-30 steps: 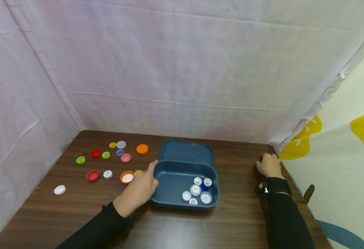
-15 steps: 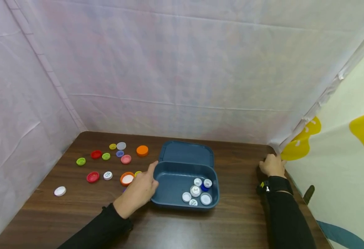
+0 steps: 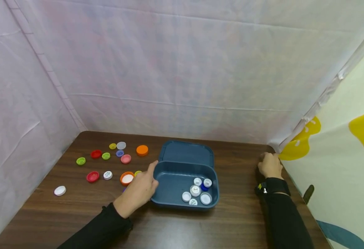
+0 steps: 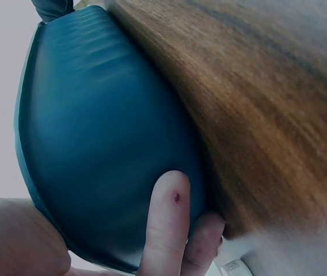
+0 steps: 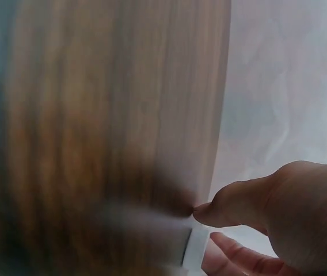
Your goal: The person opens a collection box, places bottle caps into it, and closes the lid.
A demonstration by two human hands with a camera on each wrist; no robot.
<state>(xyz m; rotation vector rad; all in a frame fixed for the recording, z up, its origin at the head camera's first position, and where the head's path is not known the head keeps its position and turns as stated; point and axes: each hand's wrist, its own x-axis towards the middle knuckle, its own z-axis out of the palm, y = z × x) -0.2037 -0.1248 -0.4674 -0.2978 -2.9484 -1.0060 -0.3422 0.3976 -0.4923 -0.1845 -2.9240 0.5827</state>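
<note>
A dark blue box (image 3: 170,188) stands in the middle of the table, its lid (image 3: 186,154) folded back behind it. Several white caps (image 3: 195,190) and a blue cap (image 3: 204,187) lie in its right half. My left hand (image 3: 139,190) holds the box's left side; in the left wrist view the thumb (image 4: 19,238) is at the rim and fingers (image 4: 168,213) lie against the outer wall. Fingers bent down, my right hand (image 3: 270,166) is at the table's far right corner. Beside its fingertips shows a small white shape (image 5: 196,247); I cannot tell whether it is held.
Loose caps lie left of the box, among them an orange cap (image 3: 142,150), a red cap (image 3: 92,176), a green cap (image 3: 80,160) and a white cap (image 3: 59,190). White sheeting (image 3: 182,69) encloses the table (image 3: 182,228) at the back and sides.
My right hand shifted slightly right, then back left at the far right corner. The left hand, the box and the caps stay where they were.
</note>
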